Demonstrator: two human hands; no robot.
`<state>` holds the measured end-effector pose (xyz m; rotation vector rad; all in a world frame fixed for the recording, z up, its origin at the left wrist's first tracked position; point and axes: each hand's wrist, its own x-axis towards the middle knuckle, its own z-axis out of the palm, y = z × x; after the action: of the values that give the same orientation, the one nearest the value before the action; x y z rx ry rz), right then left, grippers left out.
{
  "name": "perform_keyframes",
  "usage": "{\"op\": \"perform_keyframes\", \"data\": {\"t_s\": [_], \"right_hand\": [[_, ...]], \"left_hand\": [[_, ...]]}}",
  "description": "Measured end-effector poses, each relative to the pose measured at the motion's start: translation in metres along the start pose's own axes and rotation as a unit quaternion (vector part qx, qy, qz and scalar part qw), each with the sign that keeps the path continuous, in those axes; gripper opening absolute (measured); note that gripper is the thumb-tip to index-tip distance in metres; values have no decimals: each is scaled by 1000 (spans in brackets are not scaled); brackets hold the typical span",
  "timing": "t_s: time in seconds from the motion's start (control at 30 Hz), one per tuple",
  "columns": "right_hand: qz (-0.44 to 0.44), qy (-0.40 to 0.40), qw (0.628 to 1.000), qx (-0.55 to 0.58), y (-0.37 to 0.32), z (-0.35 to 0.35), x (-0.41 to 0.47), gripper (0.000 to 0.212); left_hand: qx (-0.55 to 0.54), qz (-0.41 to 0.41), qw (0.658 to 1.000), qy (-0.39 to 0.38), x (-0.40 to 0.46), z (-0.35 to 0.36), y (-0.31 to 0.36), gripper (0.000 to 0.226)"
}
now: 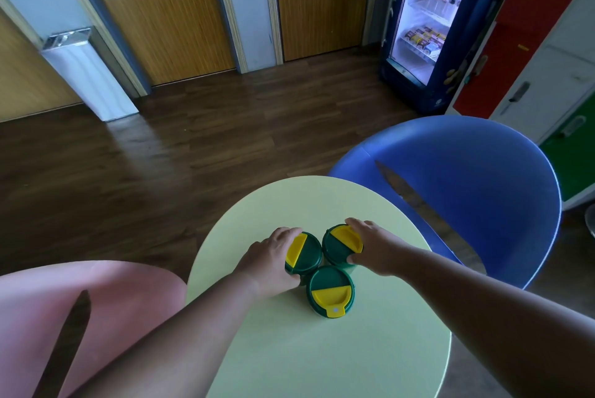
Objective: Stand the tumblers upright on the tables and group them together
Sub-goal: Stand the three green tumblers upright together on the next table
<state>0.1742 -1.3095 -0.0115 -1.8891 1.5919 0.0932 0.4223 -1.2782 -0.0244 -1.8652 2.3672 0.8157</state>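
So the left hand point(273, 257) has its grip wrapped around the side of the left tumbler point(304, 257), fingers curled over the far edge and thumb tucked low at the near side, and the right hand point(370, 246) is doing the mirror image on the right tumbler point(342, 244), fingers draped over the lid rim and thumb pressing in from the near side. Both grips look closed on the cups rather than just resting, though I can't tell how hard they're squeezing. The third tumbler point(331, 293) sits just in front of those two with nobody touching it, its yellow flip tab pointing toward the camera. All three are green with yellow half-lids, all upright, and they're bunched in a tight triangle; the front one looks like it's touching or nearly touching the other two. They're roughly mid-way across the round pale green counter point(322, 365). Progress-wise I'd say this counter is basically done: standing, grouped, hands probably just nudging the last two snug. What's left is letting go, plus any other tables, which I can't see from here. There's a blue chair point(483, 178) off to the right and a pink chair point(122, 294) on the left, neither holding any cups.
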Motion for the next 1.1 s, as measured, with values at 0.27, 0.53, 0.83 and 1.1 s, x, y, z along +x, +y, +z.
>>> {"op": "perform_keyframes", "data": {"t_s": [0.27,0.53,0.83,1.1], "right_hand": [[-3,19,1000,21,5,3,-6,86],[-34,101,994,9,13,17,-33,68],[-28,70,997,-28,9,14,-23,72],[-25,69,997,-14,7,15,-18,72]], "left_hand": [[29,-6,1000,0,0,4,-1,87],[70,178,975,112,-26,25,11,75],[135,125,977,107,-29,52,34,95],[131,125,976,122,-27,52,30,97]]}}
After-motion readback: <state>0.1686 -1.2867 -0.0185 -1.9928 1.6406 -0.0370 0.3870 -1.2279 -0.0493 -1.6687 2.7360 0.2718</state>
